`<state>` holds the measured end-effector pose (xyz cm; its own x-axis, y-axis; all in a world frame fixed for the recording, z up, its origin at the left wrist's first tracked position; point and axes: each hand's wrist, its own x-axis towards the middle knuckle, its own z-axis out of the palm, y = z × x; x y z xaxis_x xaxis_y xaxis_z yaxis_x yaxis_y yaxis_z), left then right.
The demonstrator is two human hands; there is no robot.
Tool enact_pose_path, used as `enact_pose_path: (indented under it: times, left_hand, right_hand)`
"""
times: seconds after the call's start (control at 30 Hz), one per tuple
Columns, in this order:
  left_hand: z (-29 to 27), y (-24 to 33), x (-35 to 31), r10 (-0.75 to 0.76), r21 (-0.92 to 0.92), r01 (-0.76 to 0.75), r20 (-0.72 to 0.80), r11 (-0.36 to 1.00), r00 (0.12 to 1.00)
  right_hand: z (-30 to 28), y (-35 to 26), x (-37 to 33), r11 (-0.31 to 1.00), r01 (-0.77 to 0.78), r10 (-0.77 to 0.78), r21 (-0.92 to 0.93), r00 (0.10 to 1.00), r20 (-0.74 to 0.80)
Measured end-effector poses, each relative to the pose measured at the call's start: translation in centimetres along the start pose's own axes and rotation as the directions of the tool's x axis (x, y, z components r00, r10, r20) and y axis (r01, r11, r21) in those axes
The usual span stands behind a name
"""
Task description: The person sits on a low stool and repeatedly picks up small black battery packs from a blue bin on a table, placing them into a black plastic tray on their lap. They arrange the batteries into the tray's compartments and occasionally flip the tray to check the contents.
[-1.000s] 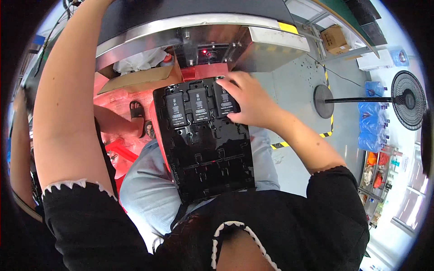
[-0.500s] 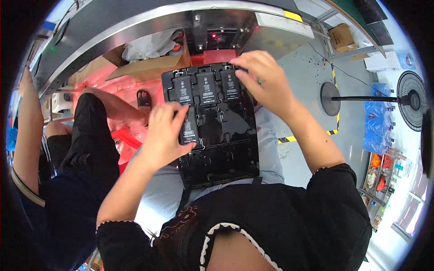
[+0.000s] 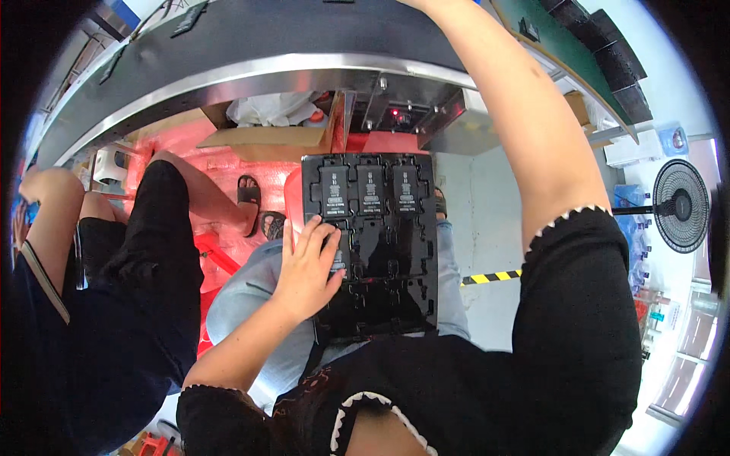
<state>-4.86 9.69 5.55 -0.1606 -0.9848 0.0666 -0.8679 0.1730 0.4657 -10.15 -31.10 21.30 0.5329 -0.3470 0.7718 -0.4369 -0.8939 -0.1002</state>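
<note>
A black molded plastic tray (image 3: 378, 306) lies across my lap, with rows of shaped pockets. Its far row holds three flat black batteries with white print: a left one (image 3: 334, 191), a middle one (image 3: 369, 190) and a right one (image 3: 405, 188). Below the left one, my left hand (image 3: 306, 275) rests palm down with fingers spread over another battery (image 3: 337, 260), which it partly covers. My right arm (image 3: 525, 91) stretches far forward over the bench; its hand is cut off by the upper edge.
A long dark bench (image 3: 304, 34) with a metal edge (image 3: 251, 70) curves across the far side, thin black pieces (image 3: 190, 19) on it. Beneath stands an open cardboard box (image 3: 262, 137). A co-worker (image 3: 144, 251) sits close at left. At right is a black fan (image 3: 679, 205).
My right hand has left the tray's upper right corner and gone forward out of view. My left hand has flattened over the battery it was gripping at the sides. The view has shifted.
</note>
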Motion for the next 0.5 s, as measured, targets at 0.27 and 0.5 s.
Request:
enact_pose_path:
  times: [0.27,0.5]
  left_hand:
    - [-12.7,-5.2,10.6,0.307,0.164,-0.261,-0.575,0.951,0.758]
    - [-23.7,-18.7,24.5,0.002,0.187,0.102,-0.490,0.977,0.872]
  right_hand:
    - [-3.3,-0.5,2.7,0.917,-0.052,0.363,-0.395,0.516,0.776]
    - [-11.1,-9.7,-10.2,0.960,0.210,-0.254,0.184,0.930,0.265]
